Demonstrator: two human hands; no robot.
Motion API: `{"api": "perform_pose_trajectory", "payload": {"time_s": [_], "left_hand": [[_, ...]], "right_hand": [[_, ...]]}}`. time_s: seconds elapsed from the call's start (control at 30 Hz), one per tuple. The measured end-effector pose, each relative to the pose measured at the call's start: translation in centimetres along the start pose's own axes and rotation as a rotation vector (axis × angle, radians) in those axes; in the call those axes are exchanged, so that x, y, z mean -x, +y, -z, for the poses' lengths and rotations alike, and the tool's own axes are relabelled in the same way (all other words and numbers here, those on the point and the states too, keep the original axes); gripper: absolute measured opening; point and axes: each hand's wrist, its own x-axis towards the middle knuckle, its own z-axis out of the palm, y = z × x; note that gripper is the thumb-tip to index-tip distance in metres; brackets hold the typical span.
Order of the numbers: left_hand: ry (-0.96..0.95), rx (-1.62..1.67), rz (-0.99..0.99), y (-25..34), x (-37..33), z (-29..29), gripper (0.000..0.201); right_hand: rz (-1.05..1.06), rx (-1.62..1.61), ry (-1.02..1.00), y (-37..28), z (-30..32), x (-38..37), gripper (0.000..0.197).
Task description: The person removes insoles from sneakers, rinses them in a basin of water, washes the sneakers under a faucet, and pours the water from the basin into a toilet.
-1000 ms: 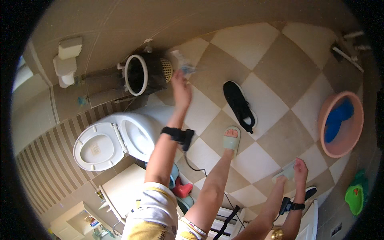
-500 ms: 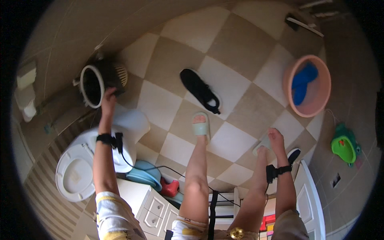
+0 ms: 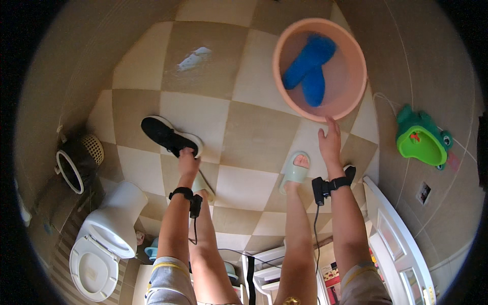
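Note:
A black sneaker (image 3: 161, 133) with a white sole is at the left of my feet, its toe pointing to the far left. My left hand (image 3: 188, 162) is closed on its heel end; the fingertips are partly hidden at the shoe's opening. My right hand (image 3: 331, 142) reaches forward with fingers stretched and thumb apart, at the near rim of a round pink basin (image 3: 277, 71). Whether the fingertips touch the rim I cannot tell. Inside the basin lie two blue insole-shaped pieces (image 3: 312, 84), overlapping, seemingly in water.
A toilet (image 3: 119, 218) and a black bin (image 3: 79, 161) stand at the left. A green frog-shaped potty (image 3: 422, 145) hangs on the right wall. Another dark shoe (image 3: 349, 172) shows beside my right wrist. A wet white patch (image 3: 194, 58) marks the far tiles. A white door (image 3: 394, 239) stands near right.
My left hand has gone from beside the black bin to the sneaker's heel. My right hand has stretched forward to the basin. The view has shifted, bringing the basin nearer.

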Motion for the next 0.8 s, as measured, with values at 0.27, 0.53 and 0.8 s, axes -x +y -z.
{"api": "perform_pose_trajectory", "payload": {"time_s": [0.27,0.53,0.8], "left_hand": [[0.395,-0.166,-0.123,6.1,-0.1,1.5,0.028],[0.014,0.544,-0.549,25.9,-2.2,1.4,0.038],[-0.226,1.059,-0.107,31.1,-5.6,-3.6,0.03]], "right_hand": [[0.241,-0.023,-0.14,1.0,-1.8,-8.5,0.053],[0.197,0.184,-0.262,0.8,-2.9,-14.3,0.067],[0.257,0.326,-0.485,0.0,-7.0,-17.8,0.075]]}}
